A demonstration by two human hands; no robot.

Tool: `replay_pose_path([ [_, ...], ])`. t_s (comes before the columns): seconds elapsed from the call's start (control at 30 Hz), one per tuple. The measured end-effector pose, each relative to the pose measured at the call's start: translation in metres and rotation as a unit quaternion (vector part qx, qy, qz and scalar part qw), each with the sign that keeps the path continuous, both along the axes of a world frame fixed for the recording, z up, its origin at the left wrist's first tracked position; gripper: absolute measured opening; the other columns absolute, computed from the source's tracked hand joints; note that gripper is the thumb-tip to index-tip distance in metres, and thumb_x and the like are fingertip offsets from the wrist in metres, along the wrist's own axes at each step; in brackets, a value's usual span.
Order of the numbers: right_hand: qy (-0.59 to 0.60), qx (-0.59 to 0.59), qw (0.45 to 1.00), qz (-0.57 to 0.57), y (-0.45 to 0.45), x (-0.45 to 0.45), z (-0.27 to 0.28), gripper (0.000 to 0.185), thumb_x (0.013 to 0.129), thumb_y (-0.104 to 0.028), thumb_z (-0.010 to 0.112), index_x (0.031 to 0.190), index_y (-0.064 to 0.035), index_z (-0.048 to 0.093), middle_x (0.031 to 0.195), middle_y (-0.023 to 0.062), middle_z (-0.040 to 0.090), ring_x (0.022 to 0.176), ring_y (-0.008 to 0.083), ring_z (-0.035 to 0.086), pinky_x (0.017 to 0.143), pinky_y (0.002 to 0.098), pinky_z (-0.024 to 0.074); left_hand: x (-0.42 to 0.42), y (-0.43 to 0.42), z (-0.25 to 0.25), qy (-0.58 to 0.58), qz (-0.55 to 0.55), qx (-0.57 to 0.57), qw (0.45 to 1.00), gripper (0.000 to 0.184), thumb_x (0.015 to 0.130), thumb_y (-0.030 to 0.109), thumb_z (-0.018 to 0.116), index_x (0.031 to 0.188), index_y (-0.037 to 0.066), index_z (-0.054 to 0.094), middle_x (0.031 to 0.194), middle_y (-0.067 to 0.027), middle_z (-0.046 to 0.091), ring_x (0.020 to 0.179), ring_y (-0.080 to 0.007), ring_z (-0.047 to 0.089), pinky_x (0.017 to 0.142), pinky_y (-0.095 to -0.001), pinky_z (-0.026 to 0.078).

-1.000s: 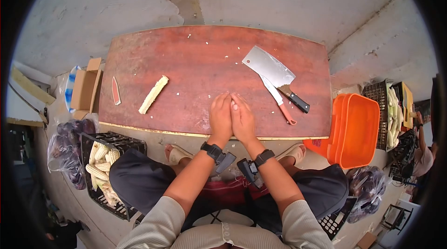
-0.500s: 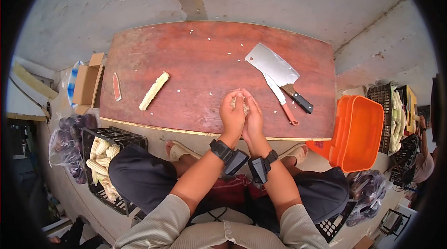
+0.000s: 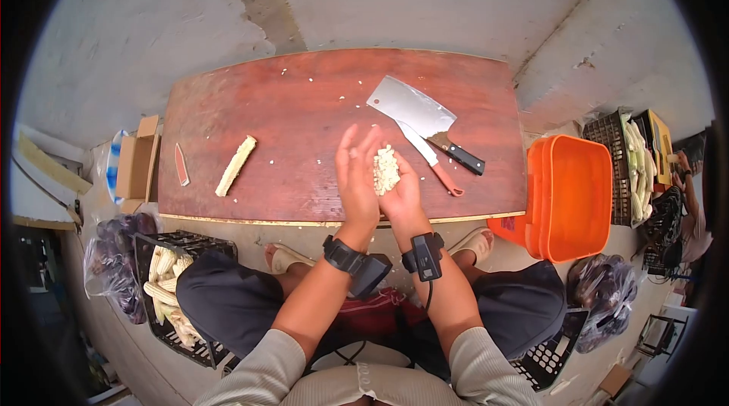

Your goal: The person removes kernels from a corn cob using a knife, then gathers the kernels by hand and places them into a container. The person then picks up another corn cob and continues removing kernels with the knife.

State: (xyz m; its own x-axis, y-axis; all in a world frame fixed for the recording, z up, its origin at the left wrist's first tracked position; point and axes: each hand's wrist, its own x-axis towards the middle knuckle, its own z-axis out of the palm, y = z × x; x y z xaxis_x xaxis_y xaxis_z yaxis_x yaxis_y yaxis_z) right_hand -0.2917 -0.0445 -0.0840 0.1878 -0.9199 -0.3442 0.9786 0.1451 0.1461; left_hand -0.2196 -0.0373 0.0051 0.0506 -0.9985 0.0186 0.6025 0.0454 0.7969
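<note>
Over the front of the red-brown table (image 3: 304, 117), my right hand (image 3: 405, 197) is cupped under a heap of pale corn kernels (image 3: 386, 170). Beside it, my left hand (image 3: 357, 182) is open, fingers stretched out, its edge against the heap; a few kernels seem to stick to its fingers. A stripped corn cob (image 3: 237, 166) lies on the left of the table. To the right of my hands, a cleaver (image 3: 414, 107) with a black handle rests partly over a knife (image 3: 427, 154) with a pinkish-red handle. Loose kernels are scattered on the tabletop.
A narrow red piece (image 3: 181, 164) lies at the table's left end. Orange bins (image 3: 571, 254) stand to the right. A black crate (image 3: 140, 284) of corn cobs is by my left leg; another crate (image 3: 600, 132) holds corn at far right, near another person's arm (image 3: 692, 205).
My hands, earlier closed together around the kernels, have come apart at the top. My left hand has opened and moved left, exposing the heap in my right. The whole view has shifted slightly.
</note>
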Motion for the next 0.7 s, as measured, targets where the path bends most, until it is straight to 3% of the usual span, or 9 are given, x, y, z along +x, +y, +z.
replay_pose_path([
  [0.07, -0.026, 0.059, 0.998, -0.026, 0.002, -0.005, 0.02, 0.025, 0.095, -0.016, 0.045, 0.113, -0.0021, 0.056, 0.113, 0.014, 0.062, 0.111, 0.0269, 0.058, 0.095, 0.0428, 0.0472, 0.006, -0.004, 0.011, 0.009, 0.029, -0.02, 0.999, 0.044, 0.101, 0.025, 0.034, 0.138, 0.002, 0.029, 0.135, -0.0291, 0.042, 0.13, -0.034, 0.039, 0.109, -0.0415, 0.028],
  [0.2, -0.054, -0.074, 0.995, -0.036, 0.005, -0.055, 0.016, 0.03, 0.085, -0.009, 0.051, 0.113, 0.0002, 0.056, 0.115, 0.0166, 0.061, 0.111, 0.0295, 0.057, 0.096, 0.0445, 0.0463, 0.024, -0.011, 0.012, -0.026, 0.051, -0.008, 0.998, 0.044, 0.1, 0.024, 0.038, 0.138, 0.002, 0.03, 0.138, -0.0222, 0.042, 0.131, -0.0289, 0.039, 0.109, -0.0387, 0.028],
  [0.23, -0.067, -0.066, 0.993, -0.066, 0.004, -0.076, 0.021, 0.031, 0.082, -0.006, 0.052, 0.112, 0.0008, 0.056, 0.115, 0.0181, 0.06, 0.109, 0.0309, 0.058, 0.095, 0.0448, 0.0474, 0.032, -0.01, 0.004, -0.089, 0.053, -0.005, 0.995, 0.042, 0.1, 0.024, 0.039, 0.136, 0.002, 0.033, 0.137, -0.021, 0.043, 0.129, -0.0279, 0.041, 0.108, -0.0378, 0.029],
  [0.3, 0.065, -0.102, 0.984, -0.133, 0.022, -0.158, 0.06, 0.03, 0.083, -0.006, 0.05, 0.111, 0.0031, 0.056, 0.114, 0.021, 0.06, 0.108, 0.0325, 0.058, 0.095, 0.0458, 0.0479, 0.051, -0.011, -0.018, -0.213, 0.059, -0.005, 0.975, 0.039, 0.099, 0.022, 0.04, 0.132, 0.001, 0.04, 0.134, -0.0187, 0.046, 0.127, -0.0258, 0.044, 0.107, -0.0361, 0.031],
  [0.43, 0.259, -0.089, 0.932, -0.237, 0.063, -0.309, 0.077, 0.034, 0.089, -0.012, 0.039, 0.116, 0.0041, 0.053, 0.116, 0.0212, 0.059, 0.109, 0.0347, 0.058, 0.092, 0.0462, 0.0499, 0.093, -0.002, -0.033, -0.122, 0.067, 0.119, 0.983, 0.03, 0.098, 0.019, 0.044, 0.12, 0.0, 0.05, 0.123, -0.0149, 0.053, 0.115, -0.0208, 0.053, 0.1, -0.0327, 0.04],
  [0.53, 0.421, 0.167, 0.81, -0.372, 0.085, -0.39, 0.078, 0.034, 0.092, -0.013, 0.033, 0.115, -0.0003, 0.054, 0.113, 0.0162, 0.062, 0.105, 0.0277, 0.061, 0.08, 0.0385, 0.0534, 0.11, 0.016, -0.03, -0.054, -0.039, 0.146, 0.987, 0.032, 0.098, 0.023, 0.044, 0.119, -0.001, 0.051, 0.115, -0.0138, 0.059, 0.107, -0.0242, 0.058, 0.094, -0.0339, 0.046],
  [0.6, 0.58, 0.298, 0.707, -0.275, 0.097, -0.416, 0.06, 0.028, 0.093, -0.02, 0.041, 0.103, -0.0027, 0.061, 0.106, 0.0137, 0.064, 0.095, 0.0235, 0.063, 0.076, 0.0341, 0.0514, 0.108, 0.032, -0.024, -0.031, -0.108, 0.179, 0.977, 0.033, 0.098, 0.021, 0.043, 0.119, -0.003, 0.052, 0.115, -0.0164, 0.06, 0.106, -0.0241, 0.06, 0.094, -0.034, 0.048],
  [0.67, 0.733, 0.38, 0.556, -0.095, 0.108, -0.418, 0.056, 0.028, 0.093, -0.024, 0.046, 0.099, -0.0029, 0.064, 0.102, 0.0116, 0.065, 0.091, 0.0227, 0.062, 0.077, 0.0334, 0.0497, 0.107, 0.053, -0.026, -0.003, -0.189, 0.222, 0.956, 0.035, 0.098, 0.022, 0.043, 0.121, -0.004, 0.051, 0.119, -0.0179, 0.059, 0.11, -0.0256, 0.059, 0.096, -0.0345, 0.047],
  [0.7, 0.81, 0.391, 0.416, -0.131, 0.108, -0.412, 0.052, 0.027, 0.093, -0.024, 0.049, 0.097, -0.0027, 0.065, 0.1, 0.0109, 0.065, 0.091, 0.0223, 0.062, 0.079, 0.0334, 0.0488, 0.109, 0.064, -0.029, 0.041, -0.242, 0.266, 0.932, 0.037, 0.098, 0.023, 0.043, 0.122, -0.005, 0.05, 0.12, -0.0184, 0.058, 0.112, -0.0262, 0.058, 0.097, -0.0347, 0.046],
])
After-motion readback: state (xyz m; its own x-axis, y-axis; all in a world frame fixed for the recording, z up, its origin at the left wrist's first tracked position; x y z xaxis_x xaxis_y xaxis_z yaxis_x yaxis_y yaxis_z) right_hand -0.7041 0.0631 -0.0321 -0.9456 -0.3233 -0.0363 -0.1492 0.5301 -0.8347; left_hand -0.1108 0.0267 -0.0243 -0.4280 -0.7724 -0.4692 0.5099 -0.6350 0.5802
